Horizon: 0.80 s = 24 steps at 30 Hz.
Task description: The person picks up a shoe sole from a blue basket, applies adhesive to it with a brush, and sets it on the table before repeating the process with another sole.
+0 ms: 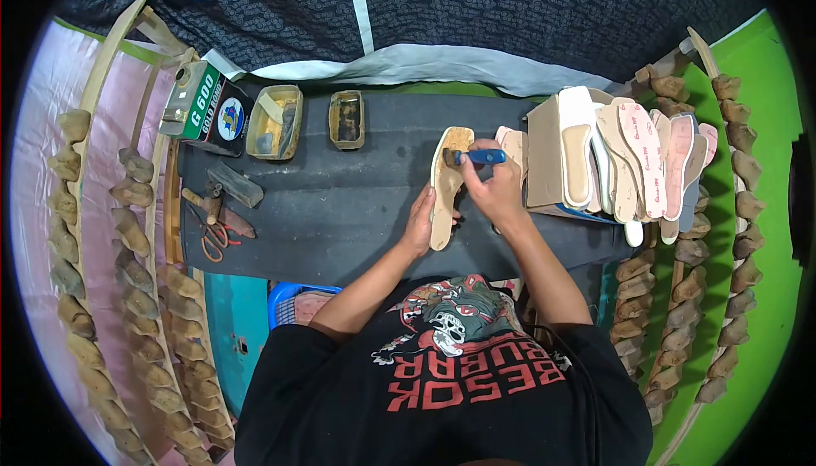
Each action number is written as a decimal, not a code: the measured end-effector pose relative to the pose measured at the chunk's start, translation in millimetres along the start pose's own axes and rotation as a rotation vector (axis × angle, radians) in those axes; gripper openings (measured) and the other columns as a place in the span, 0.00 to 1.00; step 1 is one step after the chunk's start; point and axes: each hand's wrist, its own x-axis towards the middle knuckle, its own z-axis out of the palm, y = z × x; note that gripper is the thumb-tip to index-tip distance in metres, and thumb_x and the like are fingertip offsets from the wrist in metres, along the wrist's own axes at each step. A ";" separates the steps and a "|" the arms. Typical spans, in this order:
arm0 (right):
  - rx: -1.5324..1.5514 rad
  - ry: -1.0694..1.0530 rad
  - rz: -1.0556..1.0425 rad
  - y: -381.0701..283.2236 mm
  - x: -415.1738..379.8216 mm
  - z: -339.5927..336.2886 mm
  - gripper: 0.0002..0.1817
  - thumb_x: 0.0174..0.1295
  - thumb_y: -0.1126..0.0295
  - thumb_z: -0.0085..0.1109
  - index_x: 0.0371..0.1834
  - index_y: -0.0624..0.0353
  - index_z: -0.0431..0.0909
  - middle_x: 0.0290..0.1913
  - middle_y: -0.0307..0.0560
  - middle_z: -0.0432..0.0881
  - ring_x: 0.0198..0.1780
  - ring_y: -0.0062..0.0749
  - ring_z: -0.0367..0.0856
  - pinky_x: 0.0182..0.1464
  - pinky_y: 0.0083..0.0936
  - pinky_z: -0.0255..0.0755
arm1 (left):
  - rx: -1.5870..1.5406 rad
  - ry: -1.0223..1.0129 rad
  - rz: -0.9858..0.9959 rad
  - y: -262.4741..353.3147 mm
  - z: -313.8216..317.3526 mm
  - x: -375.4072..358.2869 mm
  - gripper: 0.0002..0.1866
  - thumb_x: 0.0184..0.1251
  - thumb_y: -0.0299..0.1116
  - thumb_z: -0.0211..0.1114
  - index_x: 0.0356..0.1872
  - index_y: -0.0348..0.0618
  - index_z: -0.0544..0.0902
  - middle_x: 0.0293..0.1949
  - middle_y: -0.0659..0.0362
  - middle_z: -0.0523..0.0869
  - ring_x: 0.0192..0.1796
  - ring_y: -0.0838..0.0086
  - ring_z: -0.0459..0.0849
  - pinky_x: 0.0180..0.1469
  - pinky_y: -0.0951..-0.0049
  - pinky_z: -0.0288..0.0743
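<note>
My left hand [420, 221] is closed around the lower part of a tan insole [442, 211], which it holds up at a slant over the dark table. In my right hand [500, 184] is a blue-handled brush [483, 156], gripped between thumb and fingers. Its dark bristles touch the insole's upper end, where the surface looks browner and wet. Just right of that hand, pinkish insoles [513, 147] lie partly hidden beside a cardboard box.
The box [546, 160] stands at right, with many insoles [633, 156] beside it. At left are a glue can [204, 109], two tubs [276, 122], a sharpening stone [235, 185], a hammer [204, 203] and scissors [214, 241]. Racks of wooden lasts [136, 253] flank the table.
</note>
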 end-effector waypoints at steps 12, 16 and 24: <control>-0.079 0.003 0.032 21.6 3.5 -11.4 0.08 0.65 0.74 0.67 0.44 0.62 0.78 0.32 0.50 0.85 0.30 0.37 0.86 0.34 0.31 0.79 | -0.073 -0.060 0.021 5.9 -3.9 4.2 0.31 0.85 0.60 0.45 0.73 0.46 0.68 0.59 0.52 0.84 0.42 0.67 0.90 0.45 0.66 0.88; 0.015 -0.028 0.002 5.2 -1.9 -1.7 0.08 0.65 0.74 0.67 0.43 0.63 0.78 0.31 0.50 0.84 0.29 0.35 0.86 0.33 0.31 0.79 | -0.075 -0.059 -0.008 -2.5 0.6 2.1 0.30 0.85 0.57 0.45 0.75 0.47 0.66 0.59 0.51 0.84 0.41 0.67 0.91 0.44 0.66 0.89; -0.099 -0.016 0.083 20.4 -0.8 -11.9 0.08 0.65 0.74 0.66 0.44 0.63 0.78 0.30 0.50 0.84 0.27 0.34 0.84 0.32 0.32 0.78 | -0.054 -0.070 0.026 6.0 -0.2 1.5 0.31 0.85 0.59 0.43 0.75 0.47 0.65 0.58 0.52 0.84 0.42 0.65 0.90 0.44 0.64 0.88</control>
